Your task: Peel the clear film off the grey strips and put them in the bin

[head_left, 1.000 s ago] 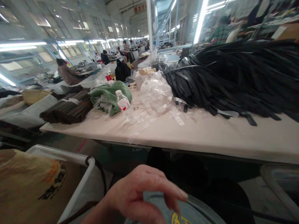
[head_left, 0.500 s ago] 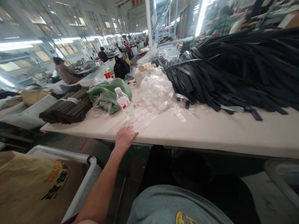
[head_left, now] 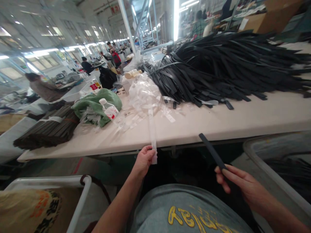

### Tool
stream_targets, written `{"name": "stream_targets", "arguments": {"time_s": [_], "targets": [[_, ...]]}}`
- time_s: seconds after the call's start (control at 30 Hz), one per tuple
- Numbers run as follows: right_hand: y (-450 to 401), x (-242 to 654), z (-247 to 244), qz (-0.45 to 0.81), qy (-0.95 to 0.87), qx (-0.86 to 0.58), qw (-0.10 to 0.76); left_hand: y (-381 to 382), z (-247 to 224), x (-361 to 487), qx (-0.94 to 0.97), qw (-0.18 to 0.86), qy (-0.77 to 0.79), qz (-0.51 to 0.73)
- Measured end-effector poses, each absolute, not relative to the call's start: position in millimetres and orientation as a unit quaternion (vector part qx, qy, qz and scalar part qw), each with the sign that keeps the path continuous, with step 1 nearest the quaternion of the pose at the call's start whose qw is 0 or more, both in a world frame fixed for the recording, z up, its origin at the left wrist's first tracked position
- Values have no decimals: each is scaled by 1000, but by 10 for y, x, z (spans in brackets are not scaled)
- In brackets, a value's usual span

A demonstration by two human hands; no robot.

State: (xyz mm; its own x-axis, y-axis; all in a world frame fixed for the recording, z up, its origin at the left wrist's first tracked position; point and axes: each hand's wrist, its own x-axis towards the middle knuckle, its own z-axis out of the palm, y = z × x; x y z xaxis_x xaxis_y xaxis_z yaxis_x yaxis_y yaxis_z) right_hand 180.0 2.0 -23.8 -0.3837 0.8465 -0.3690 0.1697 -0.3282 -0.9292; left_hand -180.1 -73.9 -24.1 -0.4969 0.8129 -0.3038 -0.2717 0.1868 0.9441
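Observation:
A clear plastic strip (head_left: pixel 152 129) is pinched in my left hand (head_left: pixel 145 158) at the table's front edge; its far end reaches back to a heap of crumpled clear plastic (head_left: pixel 143 92). My right hand (head_left: pixel 234 179) grips a flat black strap (head_left: pixel 212 150), whose rounded tip points up and to the left, just off the table edge. The strap's lower part drops out of sight past the fingers. Behind it on the table lies a large pile of black straps (head_left: pixel 213 68).
On the pale table (head_left: pixel 184 129) are a plastic bottle (head_left: pixel 109 110), a green cloth (head_left: pixel 97 97) and a bundle of dark brown strips (head_left: pixel 48 126). A white-rimmed cart (head_left: pixel 48 181) with a printed sack stands lower left, a grey bin (head_left: pixel 257 152) at right. Other people sit further back.
My left hand has lifted off the tabletop and now holds a clear strip. My right hand has come into view with a black strap. The view has swung to the right.

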Motion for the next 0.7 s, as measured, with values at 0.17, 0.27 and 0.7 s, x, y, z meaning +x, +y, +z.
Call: {"name": "stream_targets", "arguments": {"time_s": [0.17, 0.27, 0.7], "targets": [[-53, 1637, -181, 723, -501, -407, 246, -686, -383, -1248, 89, 633, 544, 543], [-72, 1664, -162, 724, -501, -396, 260, -651, -395, -1084, 113, 679, 539, 485], [148, 752, -91, 552, -717, -376, 199, -637, -323, -797, 259, 657, 553, 441]]}}
